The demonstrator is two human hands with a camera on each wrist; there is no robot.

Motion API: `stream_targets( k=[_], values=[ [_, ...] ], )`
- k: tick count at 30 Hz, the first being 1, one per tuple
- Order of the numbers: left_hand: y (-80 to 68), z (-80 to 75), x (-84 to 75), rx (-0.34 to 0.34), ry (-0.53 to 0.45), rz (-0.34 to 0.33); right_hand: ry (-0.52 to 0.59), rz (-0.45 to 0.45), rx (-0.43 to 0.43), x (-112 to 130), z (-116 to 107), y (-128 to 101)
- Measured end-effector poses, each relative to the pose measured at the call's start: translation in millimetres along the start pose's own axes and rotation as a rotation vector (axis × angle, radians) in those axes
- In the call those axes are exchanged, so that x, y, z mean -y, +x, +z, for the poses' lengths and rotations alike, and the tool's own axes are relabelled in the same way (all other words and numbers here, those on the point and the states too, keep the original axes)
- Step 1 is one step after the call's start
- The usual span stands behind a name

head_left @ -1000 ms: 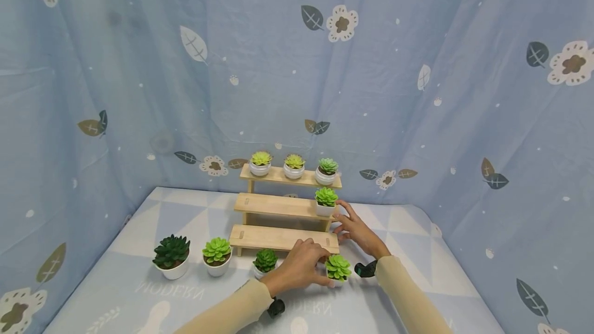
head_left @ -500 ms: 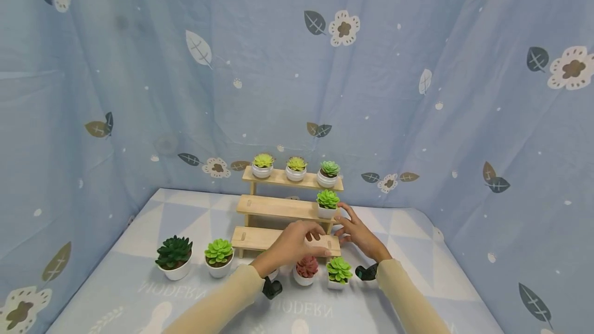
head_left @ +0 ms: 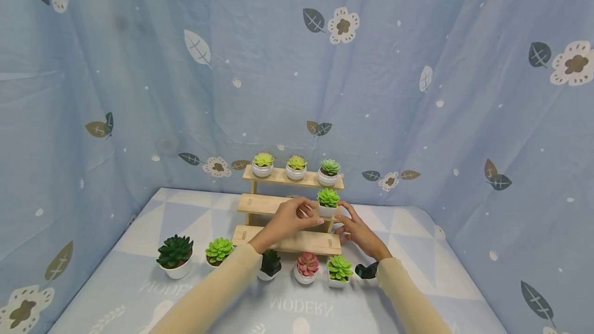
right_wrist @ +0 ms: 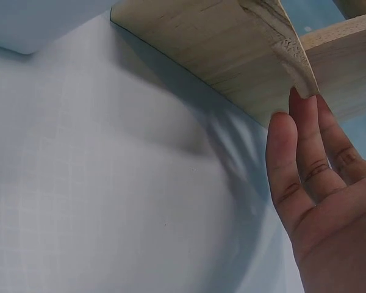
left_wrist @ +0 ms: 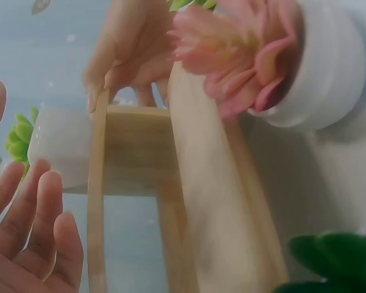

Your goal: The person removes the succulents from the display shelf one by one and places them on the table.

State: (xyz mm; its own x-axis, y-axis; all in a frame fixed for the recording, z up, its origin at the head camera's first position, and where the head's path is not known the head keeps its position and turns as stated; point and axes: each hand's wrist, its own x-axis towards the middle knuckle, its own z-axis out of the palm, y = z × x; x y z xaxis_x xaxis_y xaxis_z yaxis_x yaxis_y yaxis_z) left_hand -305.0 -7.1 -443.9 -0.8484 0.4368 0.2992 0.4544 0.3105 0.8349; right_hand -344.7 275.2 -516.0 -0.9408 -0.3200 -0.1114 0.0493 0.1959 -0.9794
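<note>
A three-tier wooden plant stand stands against the curtain. On the right end of its middle tier sits a bright green succulent in a white pot. My left hand hovers just left of that pot, thumb and fingers apart; in the left wrist view its fingers are spread near the white pot, holding nothing. My right hand grips the right end of the middle tier, thumb on the board's edge in the left wrist view. In the right wrist view its fingertips meet the board.
Three succulents, including a pale green one, line the top tier. On the table in front stand a dark green succulent, a light green one, a darker one, a red one and a bright green one.
My left hand has left the bright green front-row succulent and moved up and back to the middle tier, uncovering the red succulent. My right hand stays at the stand's right end.
</note>
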Motion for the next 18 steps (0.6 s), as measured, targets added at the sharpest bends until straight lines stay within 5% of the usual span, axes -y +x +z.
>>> stream_targets(
  k=[18],
  values=[
    [24.9, -5.6, 12.0, -0.025, -0.065, -0.091, 0.014, 0.008, -0.013, 2.0, 1.4, -0.3]
  ],
)
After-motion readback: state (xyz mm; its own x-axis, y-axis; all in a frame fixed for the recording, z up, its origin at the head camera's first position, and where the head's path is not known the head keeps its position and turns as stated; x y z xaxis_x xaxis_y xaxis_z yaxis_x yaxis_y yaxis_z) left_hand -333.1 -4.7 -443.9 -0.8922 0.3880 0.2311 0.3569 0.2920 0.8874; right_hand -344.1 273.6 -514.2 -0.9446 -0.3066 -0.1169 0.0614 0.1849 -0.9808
